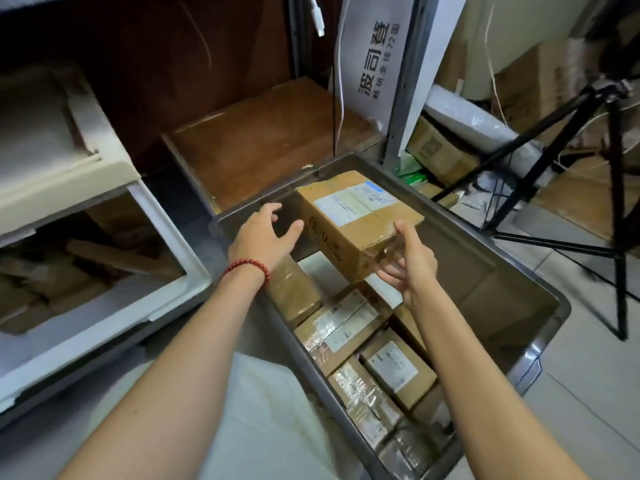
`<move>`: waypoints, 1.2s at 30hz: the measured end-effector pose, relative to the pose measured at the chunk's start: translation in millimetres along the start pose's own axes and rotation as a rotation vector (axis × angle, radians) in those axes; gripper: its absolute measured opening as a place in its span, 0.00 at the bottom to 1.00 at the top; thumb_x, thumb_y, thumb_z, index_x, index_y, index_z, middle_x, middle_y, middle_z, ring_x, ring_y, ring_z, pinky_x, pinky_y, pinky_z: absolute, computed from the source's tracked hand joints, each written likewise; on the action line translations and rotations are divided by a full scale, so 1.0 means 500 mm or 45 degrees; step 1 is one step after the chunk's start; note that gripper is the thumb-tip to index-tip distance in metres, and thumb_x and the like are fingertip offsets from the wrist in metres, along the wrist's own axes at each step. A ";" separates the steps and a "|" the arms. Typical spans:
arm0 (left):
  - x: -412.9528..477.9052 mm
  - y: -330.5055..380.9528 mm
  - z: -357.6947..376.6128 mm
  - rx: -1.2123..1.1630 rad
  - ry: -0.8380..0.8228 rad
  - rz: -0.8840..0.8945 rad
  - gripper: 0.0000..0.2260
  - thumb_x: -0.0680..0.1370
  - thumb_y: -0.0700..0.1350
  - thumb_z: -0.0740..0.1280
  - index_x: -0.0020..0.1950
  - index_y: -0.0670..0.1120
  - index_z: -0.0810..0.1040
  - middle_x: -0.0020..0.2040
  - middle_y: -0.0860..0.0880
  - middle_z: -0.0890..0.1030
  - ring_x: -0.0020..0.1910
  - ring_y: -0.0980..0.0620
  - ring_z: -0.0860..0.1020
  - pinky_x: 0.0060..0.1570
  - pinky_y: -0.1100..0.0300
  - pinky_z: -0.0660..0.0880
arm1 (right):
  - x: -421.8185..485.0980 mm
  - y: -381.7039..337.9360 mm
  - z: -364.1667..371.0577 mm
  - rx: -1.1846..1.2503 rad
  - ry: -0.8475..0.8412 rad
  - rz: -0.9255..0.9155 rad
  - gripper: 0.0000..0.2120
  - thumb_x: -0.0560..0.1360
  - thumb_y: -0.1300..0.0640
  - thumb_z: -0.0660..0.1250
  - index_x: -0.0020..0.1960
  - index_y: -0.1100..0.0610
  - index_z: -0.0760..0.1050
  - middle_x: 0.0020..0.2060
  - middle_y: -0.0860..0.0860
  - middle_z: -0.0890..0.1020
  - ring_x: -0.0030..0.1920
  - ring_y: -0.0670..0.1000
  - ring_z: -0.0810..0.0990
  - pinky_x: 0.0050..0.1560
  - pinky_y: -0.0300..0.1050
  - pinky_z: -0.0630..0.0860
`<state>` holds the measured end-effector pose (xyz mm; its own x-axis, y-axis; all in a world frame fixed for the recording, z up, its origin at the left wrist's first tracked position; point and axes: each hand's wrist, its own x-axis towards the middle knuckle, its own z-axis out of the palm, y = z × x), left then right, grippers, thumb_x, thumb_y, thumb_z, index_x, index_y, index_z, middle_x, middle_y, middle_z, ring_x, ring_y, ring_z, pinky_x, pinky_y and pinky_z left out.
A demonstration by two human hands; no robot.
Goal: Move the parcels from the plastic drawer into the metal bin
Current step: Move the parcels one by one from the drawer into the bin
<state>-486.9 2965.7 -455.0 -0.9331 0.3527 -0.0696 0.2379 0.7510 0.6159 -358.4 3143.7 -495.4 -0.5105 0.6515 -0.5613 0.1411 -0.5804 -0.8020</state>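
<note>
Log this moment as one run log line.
parcel: over metal bin, tilted | right hand: grips its corner | left hand: open beside it | plastic drawer: open, other parcels inside

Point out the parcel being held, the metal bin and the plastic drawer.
held parcel (349, 206): head view, on the white label on its top face.
metal bin (485, 271): head view, on the bare inner right wall.
plastic drawer (175, 237): head view, on the white rim nearest the bin.
</note>
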 end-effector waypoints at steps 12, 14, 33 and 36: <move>0.065 -0.018 0.040 0.692 -0.005 0.357 0.18 0.78 0.57 0.61 0.67 0.53 0.71 0.60 0.50 0.79 0.62 0.46 0.73 0.61 0.47 0.68 | 0.160 0.120 0.032 -0.094 0.069 0.071 0.41 0.70 0.44 0.74 0.75 0.50 0.56 0.67 0.53 0.71 0.61 0.55 0.78 0.50 0.46 0.81; 0.071 -0.017 0.034 0.681 0.023 0.368 0.18 0.79 0.58 0.60 0.66 0.54 0.71 0.61 0.51 0.78 0.63 0.47 0.73 0.61 0.47 0.68 | 0.181 0.133 0.033 -0.051 0.016 0.106 0.39 0.72 0.45 0.72 0.75 0.51 0.55 0.64 0.52 0.73 0.62 0.56 0.77 0.51 0.46 0.80; 0.061 -0.060 0.019 0.645 0.107 0.379 0.17 0.78 0.58 0.60 0.65 0.54 0.72 0.60 0.54 0.78 0.62 0.50 0.73 0.58 0.51 0.67 | 0.222 0.167 0.017 -0.750 -0.308 0.073 0.41 0.77 0.40 0.62 0.79 0.53 0.43 0.74 0.53 0.64 0.73 0.56 0.65 0.72 0.51 0.59; 0.055 -0.069 0.014 0.629 0.108 0.379 0.17 0.78 0.58 0.60 0.65 0.55 0.72 0.60 0.54 0.78 0.61 0.51 0.73 0.58 0.52 0.67 | 0.229 0.172 0.009 -0.894 -0.341 0.041 0.41 0.77 0.37 0.59 0.79 0.54 0.42 0.75 0.54 0.63 0.73 0.58 0.63 0.73 0.54 0.57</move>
<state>-518.7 2953.5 -483.7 -0.8203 0.5578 0.1261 0.5717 0.8050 0.1586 -408.6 3166.1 -627.7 -0.6732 0.4465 -0.5894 0.6214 -0.0904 -0.7782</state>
